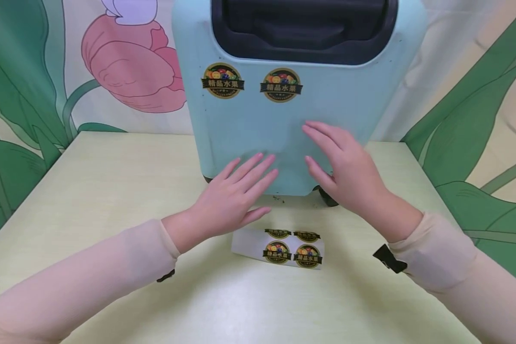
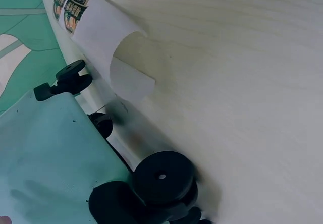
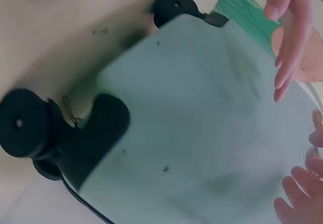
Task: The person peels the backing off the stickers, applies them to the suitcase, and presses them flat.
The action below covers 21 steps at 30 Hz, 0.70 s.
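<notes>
A light blue suitcase [image 1: 249, 129] stands upright on black wheels, its dark recessed panel [image 1: 305, 28] at the top. Two round fruit stickers, a left one [image 1: 222, 81] and a right one [image 1: 281, 85], are on its front. My left hand [image 1: 236, 196], fingers spread and straight, is in front of the suitcase's lower part. To the right, my right hand [image 1: 348, 167] has its fingers extended toward the suitcase front below the right sticker. Neither hand holds anything; whether the fingertips touch the suitcase I cannot tell. A curled white sticker sheet [image 1: 249, 243] with several stickers lies nearer me.
The pale table [image 1: 146, 167] carries the suitcase and the sheet. Behind stands a cloth backdrop [image 1: 133, 71] printed with pink and green plants. Suitcase wheels show large in the left wrist view, one wheel [image 2: 162, 176] close to the camera.
</notes>
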### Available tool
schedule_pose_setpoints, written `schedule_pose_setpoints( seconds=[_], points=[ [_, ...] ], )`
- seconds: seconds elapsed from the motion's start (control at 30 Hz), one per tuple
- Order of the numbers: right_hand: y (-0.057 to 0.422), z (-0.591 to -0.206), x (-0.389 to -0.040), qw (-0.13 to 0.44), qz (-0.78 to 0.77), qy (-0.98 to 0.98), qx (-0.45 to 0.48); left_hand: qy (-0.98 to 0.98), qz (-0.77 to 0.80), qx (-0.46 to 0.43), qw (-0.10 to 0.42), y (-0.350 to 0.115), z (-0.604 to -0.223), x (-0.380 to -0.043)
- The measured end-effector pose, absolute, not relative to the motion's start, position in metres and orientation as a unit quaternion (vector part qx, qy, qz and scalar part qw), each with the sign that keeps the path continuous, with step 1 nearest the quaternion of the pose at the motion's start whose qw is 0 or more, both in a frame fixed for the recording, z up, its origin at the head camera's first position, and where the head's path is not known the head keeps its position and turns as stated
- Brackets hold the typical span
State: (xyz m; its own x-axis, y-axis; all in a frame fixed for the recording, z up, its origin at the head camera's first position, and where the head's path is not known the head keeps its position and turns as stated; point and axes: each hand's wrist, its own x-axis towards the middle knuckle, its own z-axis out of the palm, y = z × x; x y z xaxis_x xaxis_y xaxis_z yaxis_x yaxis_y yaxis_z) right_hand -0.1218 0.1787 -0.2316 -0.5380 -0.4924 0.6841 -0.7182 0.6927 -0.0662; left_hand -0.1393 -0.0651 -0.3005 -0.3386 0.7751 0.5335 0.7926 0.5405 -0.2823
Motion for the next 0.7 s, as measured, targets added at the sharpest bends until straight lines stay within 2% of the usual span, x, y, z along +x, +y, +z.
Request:
schedule_pose_setpoints(
  seconds=[0.5, 0.7],
  points=[
    [0.184, -0.273, -0.103, 0.181, 0.186, -0.908, 0.329, -0.837, -0.059, -0.476, 0.262, -0.080, -0.314, -0.126],
    [0.185, -0.287, -0.095, 0.110, 0.196, -0.924, 0.310, -0.857, -0.090, -0.460, 0.213, -0.085, -0.323, -0.118]
  ],
)
